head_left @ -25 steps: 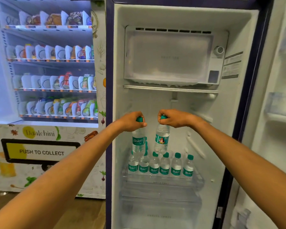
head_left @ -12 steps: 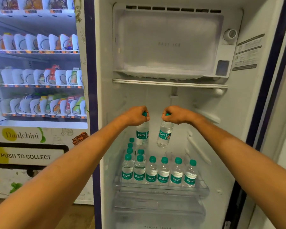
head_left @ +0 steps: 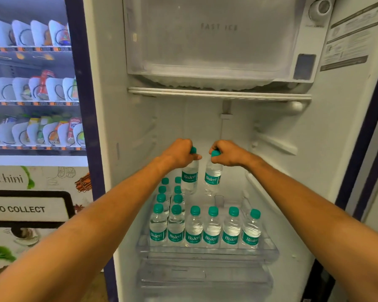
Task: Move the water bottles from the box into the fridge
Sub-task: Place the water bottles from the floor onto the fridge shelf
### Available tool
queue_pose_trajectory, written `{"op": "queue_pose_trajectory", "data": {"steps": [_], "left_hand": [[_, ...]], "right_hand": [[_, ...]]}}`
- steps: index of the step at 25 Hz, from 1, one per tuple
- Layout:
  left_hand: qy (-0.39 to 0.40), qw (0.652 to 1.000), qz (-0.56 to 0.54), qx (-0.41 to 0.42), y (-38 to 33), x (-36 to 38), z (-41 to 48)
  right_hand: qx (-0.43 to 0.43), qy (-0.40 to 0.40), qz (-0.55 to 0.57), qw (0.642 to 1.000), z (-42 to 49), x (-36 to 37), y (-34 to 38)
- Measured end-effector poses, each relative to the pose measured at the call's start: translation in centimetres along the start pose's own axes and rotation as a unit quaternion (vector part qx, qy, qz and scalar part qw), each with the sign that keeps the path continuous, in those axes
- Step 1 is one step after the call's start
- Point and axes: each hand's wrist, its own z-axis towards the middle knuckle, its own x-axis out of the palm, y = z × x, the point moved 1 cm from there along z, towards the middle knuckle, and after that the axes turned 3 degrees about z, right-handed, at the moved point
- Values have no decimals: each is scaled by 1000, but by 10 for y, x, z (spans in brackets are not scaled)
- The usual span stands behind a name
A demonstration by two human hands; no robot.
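From the head camera, both of your arms reach into the open fridge (head_left: 109, 127). Your left hand (head_left: 180, 152) is clenched around the teal cap and neck of a Bisleri water bottle (head_left: 190, 177), which hangs upright above the shelf. Your right hand (head_left: 228, 153) is clenched the same way on the top of a second Bisleri bottle (head_left: 213, 179), tilted slightly, just beside the first; the two bottles are near each other but not touching.

Below them, a front row of six bottles (head_left: 212, 229) stands on the clear shelf (head_left: 268, 251), and two columns of bottles (head_left: 169, 192) run toward the back on the left side. The frosted freezer compartment (head_left: 205, 40) sits above. A snack vending machine (head_left: 31, 94) stands to the left of the fridge.
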Motion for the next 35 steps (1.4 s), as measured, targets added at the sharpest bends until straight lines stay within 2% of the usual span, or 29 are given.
{"op": "queue_pose_trajectory", "data": {"steps": [17, 26, 35], "left_hand": [[151, 988, 16, 36, 12, 105, -7], [175, 972, 142, 65, 28, 132, -15], [171, 970, 156, 78, 31, 134, -17]], "right_hand": [[10, 89, 29, 996, -9, 92, -59], [4, 125, 32, 992, -18, 116, -64], [6, 122, 48, 991, -20, 122, -67]]}}
